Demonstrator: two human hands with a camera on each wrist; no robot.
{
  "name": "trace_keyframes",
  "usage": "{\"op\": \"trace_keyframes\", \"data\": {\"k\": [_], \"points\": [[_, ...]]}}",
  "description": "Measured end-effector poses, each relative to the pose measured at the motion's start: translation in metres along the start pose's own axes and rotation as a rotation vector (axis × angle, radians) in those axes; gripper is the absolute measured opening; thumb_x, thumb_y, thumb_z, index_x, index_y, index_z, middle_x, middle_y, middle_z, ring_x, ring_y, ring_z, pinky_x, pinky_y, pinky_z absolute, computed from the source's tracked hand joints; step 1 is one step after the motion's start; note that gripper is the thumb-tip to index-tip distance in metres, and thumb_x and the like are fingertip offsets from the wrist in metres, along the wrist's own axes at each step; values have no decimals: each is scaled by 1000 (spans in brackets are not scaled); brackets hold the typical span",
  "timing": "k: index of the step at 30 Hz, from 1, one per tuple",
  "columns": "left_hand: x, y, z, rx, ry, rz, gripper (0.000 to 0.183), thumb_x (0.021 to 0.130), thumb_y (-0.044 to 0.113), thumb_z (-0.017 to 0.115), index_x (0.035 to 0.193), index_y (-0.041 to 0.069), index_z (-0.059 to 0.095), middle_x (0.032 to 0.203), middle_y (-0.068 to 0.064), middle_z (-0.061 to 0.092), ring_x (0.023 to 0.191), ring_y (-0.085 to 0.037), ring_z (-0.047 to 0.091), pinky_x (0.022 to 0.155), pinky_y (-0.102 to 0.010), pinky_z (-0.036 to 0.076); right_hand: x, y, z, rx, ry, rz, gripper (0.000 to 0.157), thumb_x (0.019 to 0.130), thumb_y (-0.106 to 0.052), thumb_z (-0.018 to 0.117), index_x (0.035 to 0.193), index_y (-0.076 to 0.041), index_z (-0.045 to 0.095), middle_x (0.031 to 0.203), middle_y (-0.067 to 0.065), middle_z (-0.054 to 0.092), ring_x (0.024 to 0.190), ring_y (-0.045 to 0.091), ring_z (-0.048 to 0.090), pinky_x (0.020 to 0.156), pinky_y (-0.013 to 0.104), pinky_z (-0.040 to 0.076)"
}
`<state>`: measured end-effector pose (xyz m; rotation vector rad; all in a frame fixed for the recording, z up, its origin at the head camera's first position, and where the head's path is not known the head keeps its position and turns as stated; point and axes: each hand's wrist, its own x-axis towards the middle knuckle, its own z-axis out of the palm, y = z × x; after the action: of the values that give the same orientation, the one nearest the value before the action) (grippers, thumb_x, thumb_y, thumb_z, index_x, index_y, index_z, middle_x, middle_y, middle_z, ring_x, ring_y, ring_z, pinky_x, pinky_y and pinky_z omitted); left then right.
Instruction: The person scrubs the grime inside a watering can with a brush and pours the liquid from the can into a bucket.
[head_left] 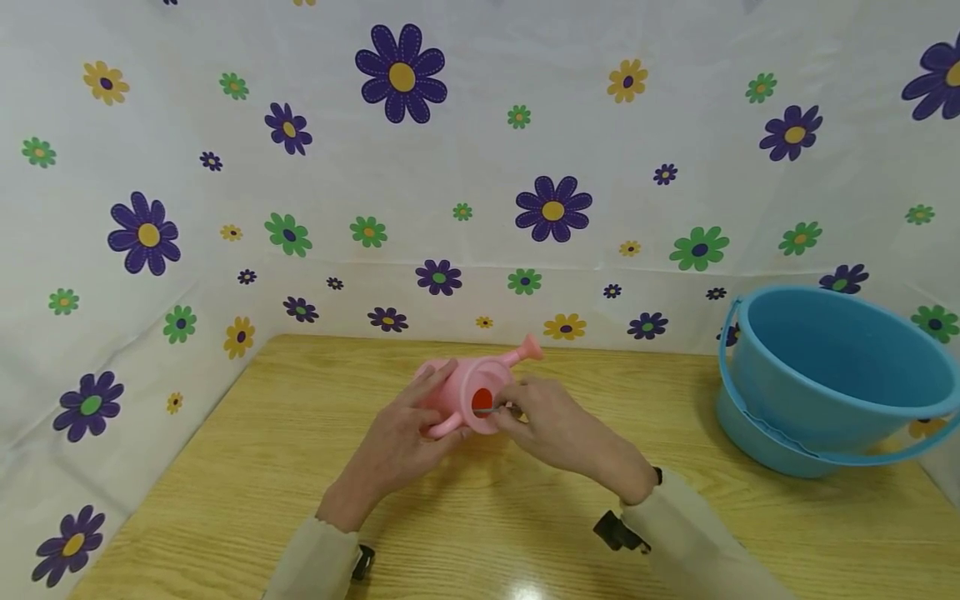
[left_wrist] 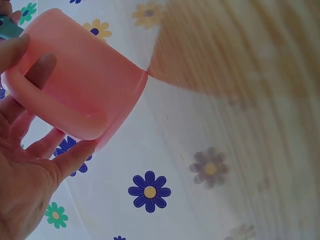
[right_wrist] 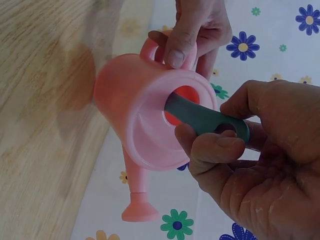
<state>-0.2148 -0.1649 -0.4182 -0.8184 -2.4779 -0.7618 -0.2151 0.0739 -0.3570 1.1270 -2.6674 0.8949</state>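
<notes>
A pink watering can (head_left: 489, 372) lies tilted low over the table in the head view, its opening turned toward me and its spout (head_left: 522, 350) pointing back right. My left hand (head_left: 393, 442) grips the can at its loop handle (left_wrist: 55, 110), fingers passing through and along the body. In my right hand (right_wrist: 265, 150), thumb and fingers pinch the teal handle (right_wrist: 207, 117) of a tool, flat with a hole near its end. The handle's far end runs into the can's round, reddish opening (right_wrist: 186, 95); the rest of the tool is hidden inside.
A large blue bucket (head_left: 795, 392) stands at the right on the wooden table (head_left: 285, 467), its carrying handle (head_left: 787, 446) hanging down in front. White flower-print cloth (head_left: 465, 150) covers the back and the left side.
</notes>
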Motion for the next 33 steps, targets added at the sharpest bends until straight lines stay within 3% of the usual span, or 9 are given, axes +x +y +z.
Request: {"op": "trace_keyframes", "data": {"k": [5,10,18,23,27,33], "points": [[0,0,1,-2,4,9,33,87,31,83,74,1,77,159,-11,47,149,-42,40,114,-50,45,5,2,5,6,-29,11,13,94,-4,58,88,-4,69,74,-1,62,69,10,51,66,19,47],[0,1,1,-1,0,10,33,87,31,83,74,2,77,160,-10,46,149,-41,40,114,-49,45,9,3,12,-50,-7,-43,11,92,-4,62,91,-1,73,80,3,70,75,12,58,72,22,53],[-1,1,0,3,-8,-4,33,87,31,83,69,5,74,160,-10,47,150,-41,40,114,-49,45,10,5,18,-232,37,-165,6,93,-4,70,93,0,74,82,7,67,73,13,52,66,18,47],[0,1,0,4,-18,-18,31,87,31,83,73,3,77,160,-8,47,151,-37,39,115,-47,45,5,0,16,-430,26,-205,12,90,-8,78,100,-4,73,89,9,65,77,16,54,69,22,51],[0,1,1,13,-15,-21,31,87,31,83,76,3,79,160,-8,47,151,-37,40,115,-47,45,1,-5,13,-561,-12,-181,18,90,-8,78,106,-8,71,97,10,64,82,20,55,74,26,55],[0,2,1,6,-4,-17,30,86,29,84,76,1,78,160,-9,47,150,-40,40,113,-49,45,-3,-10,8,-588,-20,-142,24,87,-2,77,109,-8,70,101,11,63,82,20,52,68,22,51]]}}
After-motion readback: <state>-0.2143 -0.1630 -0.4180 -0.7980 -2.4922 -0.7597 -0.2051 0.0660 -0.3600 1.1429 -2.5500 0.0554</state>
